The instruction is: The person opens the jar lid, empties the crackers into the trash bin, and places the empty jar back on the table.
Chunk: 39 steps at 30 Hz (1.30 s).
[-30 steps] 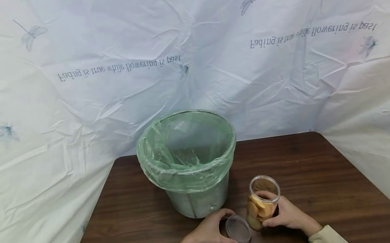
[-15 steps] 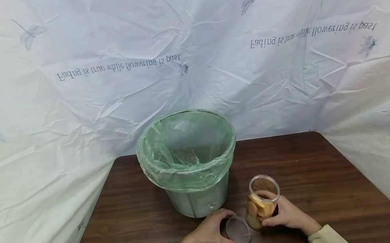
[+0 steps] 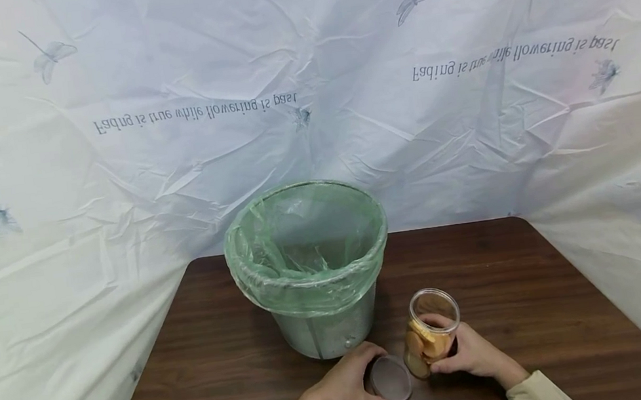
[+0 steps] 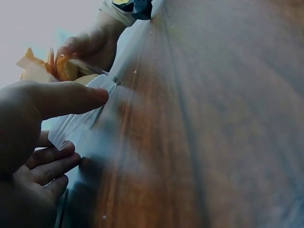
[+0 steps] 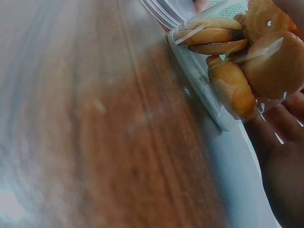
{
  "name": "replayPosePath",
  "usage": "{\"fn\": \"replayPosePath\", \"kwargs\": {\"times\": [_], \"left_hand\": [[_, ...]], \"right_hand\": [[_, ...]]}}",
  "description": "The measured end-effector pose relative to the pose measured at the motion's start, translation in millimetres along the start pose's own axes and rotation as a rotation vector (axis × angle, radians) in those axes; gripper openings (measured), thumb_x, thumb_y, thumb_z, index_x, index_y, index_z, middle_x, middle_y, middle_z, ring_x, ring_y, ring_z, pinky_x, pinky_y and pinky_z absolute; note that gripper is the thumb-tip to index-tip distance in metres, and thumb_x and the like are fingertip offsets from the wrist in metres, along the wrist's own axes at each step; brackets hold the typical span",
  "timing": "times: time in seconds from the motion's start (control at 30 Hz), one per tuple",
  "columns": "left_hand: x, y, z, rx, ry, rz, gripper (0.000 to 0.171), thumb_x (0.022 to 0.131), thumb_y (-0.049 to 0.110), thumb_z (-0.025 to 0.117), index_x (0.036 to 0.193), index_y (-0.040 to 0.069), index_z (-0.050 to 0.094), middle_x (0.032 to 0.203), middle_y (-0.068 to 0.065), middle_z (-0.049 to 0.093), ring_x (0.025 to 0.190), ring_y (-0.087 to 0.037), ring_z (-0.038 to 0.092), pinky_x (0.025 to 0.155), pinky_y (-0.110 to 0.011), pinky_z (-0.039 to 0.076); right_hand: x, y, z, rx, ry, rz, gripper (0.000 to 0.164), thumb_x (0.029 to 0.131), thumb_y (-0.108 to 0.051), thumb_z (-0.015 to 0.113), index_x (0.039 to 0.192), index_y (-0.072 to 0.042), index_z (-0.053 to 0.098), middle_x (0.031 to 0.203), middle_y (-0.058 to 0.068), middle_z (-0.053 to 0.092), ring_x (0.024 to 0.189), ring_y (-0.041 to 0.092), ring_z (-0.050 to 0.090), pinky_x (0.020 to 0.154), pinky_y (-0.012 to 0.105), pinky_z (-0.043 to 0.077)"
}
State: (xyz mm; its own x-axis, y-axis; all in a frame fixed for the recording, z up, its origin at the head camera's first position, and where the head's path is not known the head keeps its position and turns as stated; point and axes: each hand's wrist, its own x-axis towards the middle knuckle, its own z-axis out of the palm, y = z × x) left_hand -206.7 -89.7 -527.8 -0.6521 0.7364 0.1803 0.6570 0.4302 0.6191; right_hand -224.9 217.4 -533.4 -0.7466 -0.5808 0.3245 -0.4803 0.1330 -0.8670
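My left hand (image 3: 347,382) pinches a clear round plastic lid (image 3: 391,382) by its edge, thumb on one side and fingers on the other. In the left wrist view the lid (image 4: 76,118) stands tilted on its side. My right hand (image 3: 477,350) grips a clear plastic jar (image 3: 416,360) that leans a little, its mouth uncovered and facing up. Round golden biscuits (image 5: 275,64) fill the lower part of the jar, seen close in the right wrist view. Lid and jar are side by side, low over the dark wooden table (image 3: 515,296).
A grey waste bin (image 3: 326,331) lined with a green plastic bag (image 3: 308,300) stands just beyond my left hand, its top open. White printed sheeting (image 3: 312,128) hangs behind the table and along both sides.
The lid has shifted a little and changed its tilt slightly in my left hand. Both hands, the jar and the bin stay almost where they were.
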Motion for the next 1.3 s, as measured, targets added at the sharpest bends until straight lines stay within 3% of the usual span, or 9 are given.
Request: {"fn": "replayPosePath", "kwargs": {"times": [0.5, 1.07, 1.3], "left_hand": [[-1.2, 3.2, -0.3, 0.031, -0.035, -0.059, 0.072, 0.079, 0.031, 0.079, 0.14, 0.012, 0.047, 0.134, 0.002, 0.047, 0.119, -0.008, 0.05, 0.097, -0.022, 0.046], [-1.3, 5.9, -10.2, 0.015, 0.006, -0.041, 0.064, 0.083, 0.029, 0.075, 0.139, 0.012, 0.05, 0.133, 0.005, 0.051, 0.12, -0.009, 0.051, 0.099, -0.026, 0.046], [-0.7, 14.1, -17.2, 0.026, 0.023, 0.025, 0.058, 0.086, 0.028, 0.072, 0.137, 0.01, 0.051, 0.131, 0.003, 0.052, 0.118, -0.012, 0.054, 0.099, -0.026, 0.046]], "right_hand": [[-0.7, 0.2, 0.4, -0.009, 0.001, 0.008, 0.078, 0.073, 0.0, 0.082, 0.141, -0.005, 0.044, 0.119, 0.002, 0.067, 0.103, 0.01, 0.064, 0.087, 0.02, 0.05], [-0.8, 3.2, -0.8, -0.004, -0.005, -0.015, 0.079, 0.073, 0.002, 0.081, 0.142, -0.004, 0.043, 0.12, 0.002, 0.066, 0.104, 0.009, 0.063, 0.088, 0.019, 0.049], [0.3, 3.6, -1.0, -0.017, -0.007, -0.033, 0.079, 0.073, 0.001, 0.082, 0.141, -0.003, 0.043, 0.119, 0.003, 0.066, 0.104, 0.009, 0.063, 0.088, 0.019, 0.049]]}}
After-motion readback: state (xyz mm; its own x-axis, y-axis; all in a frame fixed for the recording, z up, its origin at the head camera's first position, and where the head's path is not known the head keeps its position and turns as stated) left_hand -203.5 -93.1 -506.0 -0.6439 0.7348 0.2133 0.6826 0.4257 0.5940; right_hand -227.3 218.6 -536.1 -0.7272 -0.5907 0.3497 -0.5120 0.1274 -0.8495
